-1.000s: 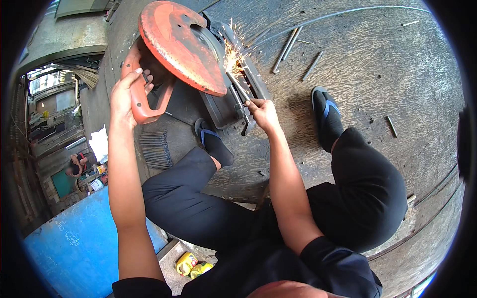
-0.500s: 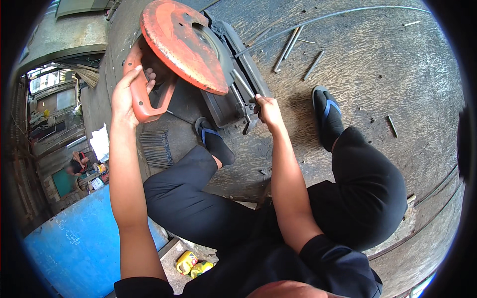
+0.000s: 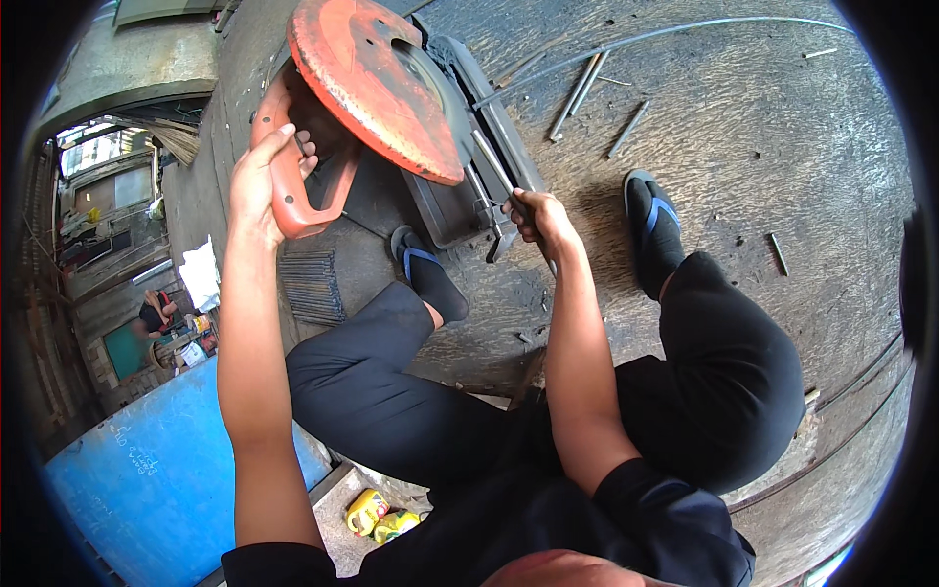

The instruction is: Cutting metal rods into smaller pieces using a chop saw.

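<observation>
An orange chop saw [image 3: 362, 88] with a scuffed round blade guard stands on the floor ahead of me. My left hand [image 3: 262, 176] is wrapped round its orange D-shaped handle [image 3: 293, 201]. Part of the grey cutting disc [image 3: 442, 88] shows past the guard, above the dark base [image 3: 427, 210]. My right hand [image 3: 544, 217] is closed on a thin metal rod [image 3: 495, 161], whose far end reaches close beside the disc while its near end sticks out behind my palm. The saw's clamp [image 3: 497, 235] sits just left of that hand. Whether the rod touches the disc I cannot tell.
Several cut rods [image 3: 577, 95] lie on the stained floor at the far right. A row of dark rods [image 3: 311, 286] lies left of my left foot. A long thin bar [image 3: 675, 31] crosses behind the saw. At left are a blue panel [image 3: 147, 460] and a distant person [image 3: 155, 311].
My right hand has shifted slightly right and nearer, and the rod has turned up with more of it showing behind the palm. My left hand stays on the handle; the whole view has shifted slightly.
</observation>
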Demonstrator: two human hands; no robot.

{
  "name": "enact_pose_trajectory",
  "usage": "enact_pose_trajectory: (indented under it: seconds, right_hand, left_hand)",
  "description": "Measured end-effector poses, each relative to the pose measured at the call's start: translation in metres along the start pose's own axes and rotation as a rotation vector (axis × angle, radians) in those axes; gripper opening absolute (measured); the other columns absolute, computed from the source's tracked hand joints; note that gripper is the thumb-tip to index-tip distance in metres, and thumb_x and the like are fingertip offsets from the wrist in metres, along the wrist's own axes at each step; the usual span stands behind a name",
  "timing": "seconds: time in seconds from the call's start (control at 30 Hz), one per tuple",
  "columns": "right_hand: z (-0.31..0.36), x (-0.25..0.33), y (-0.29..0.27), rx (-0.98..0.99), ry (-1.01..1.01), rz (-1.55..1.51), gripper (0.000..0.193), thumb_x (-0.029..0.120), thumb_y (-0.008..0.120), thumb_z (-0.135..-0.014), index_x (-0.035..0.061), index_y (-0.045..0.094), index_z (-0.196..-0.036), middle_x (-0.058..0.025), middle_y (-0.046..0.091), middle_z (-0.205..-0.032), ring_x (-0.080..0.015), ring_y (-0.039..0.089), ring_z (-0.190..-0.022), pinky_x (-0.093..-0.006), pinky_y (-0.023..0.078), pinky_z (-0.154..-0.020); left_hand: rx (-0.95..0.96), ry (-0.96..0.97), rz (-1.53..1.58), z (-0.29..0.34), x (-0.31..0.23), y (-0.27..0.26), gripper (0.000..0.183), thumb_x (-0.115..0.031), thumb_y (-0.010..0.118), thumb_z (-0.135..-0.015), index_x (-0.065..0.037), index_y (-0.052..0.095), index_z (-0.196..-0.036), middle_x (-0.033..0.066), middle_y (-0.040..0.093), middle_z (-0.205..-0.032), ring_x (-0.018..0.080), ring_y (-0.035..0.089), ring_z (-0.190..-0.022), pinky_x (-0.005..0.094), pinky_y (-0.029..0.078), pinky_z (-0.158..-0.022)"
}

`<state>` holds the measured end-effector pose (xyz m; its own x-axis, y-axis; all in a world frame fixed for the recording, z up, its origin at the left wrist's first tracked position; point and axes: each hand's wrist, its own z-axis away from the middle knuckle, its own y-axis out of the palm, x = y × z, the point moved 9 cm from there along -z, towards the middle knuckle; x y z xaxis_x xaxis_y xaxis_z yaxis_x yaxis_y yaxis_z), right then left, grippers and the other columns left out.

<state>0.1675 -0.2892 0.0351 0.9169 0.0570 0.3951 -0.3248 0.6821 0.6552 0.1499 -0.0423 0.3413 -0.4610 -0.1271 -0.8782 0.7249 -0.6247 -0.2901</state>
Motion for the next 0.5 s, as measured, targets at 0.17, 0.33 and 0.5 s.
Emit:
enact_pose_trajectory:
  seconds: [0.17, 0.33, 0.5]
  right_hand:
    - [-0.0003, 0.0011, 0.0029, -0.010, -0.035, 0.010, 0.033, 0.029, 0.046, -0.094, 0.0053, 0.062, -0.077, 0.0050, 0.041, -0.056, -0.0080, 0.030, -0.044, -0.0251, 0.021, -0.042]
    - [0.0020, 0.0009, 0.0069, 0.068, -0.017, 0.019, 0.033, 0.030, 0.046, -0.094, 0.0056, 0.062, -0.078, 0.0065, 0.037, -0.057, -0.0061, 0.028, -0.045, -0.0249, 0.019, -0.042]
    - [0.0024, 0.0009, 0.0083, 0.045, -0.006, 0.032, 0.034, 0.030, 0.046, -0.095, 0.0048, 0.063, -0.079, 0.0069, 0.036, -0.055, -0.0057, 0.026, -0.043, -0.0248, 0.018, -0.041]
  left_hand:
    - [0.023, -0.004, 0.065, 0.0025, 0.0001, 0.0032, 0.045, -0.016, 0.060, -0.088, 0.004, 0.045, -0.125, 0.0137, 0.059, -0.100, 0.0226, 0.060, -0.089, 0.0345, 0.051, -0.081]
    - [0.020, -0.009, 0.074, 0.0045, 0.0005, 0.0058, 0.046, -0.017, 0.060, -0.089, 0.004, 0.043, -0.127, 0.0139, 0.058, -0.101, 0.0225, 0.059, -0.090, 0.0348, 0.051, -0.081]
    - [0.020, -0.006, 0.075, 0.0049, -0.0003, 0.0056, 0.046, -0.017, 0.061, -0.089, 0.003, 0.043, -0.126, 0.0138, 0.058, -0.101, 0.0228, 0.059, -0.090, 0.0349, 0.051, -0.082]
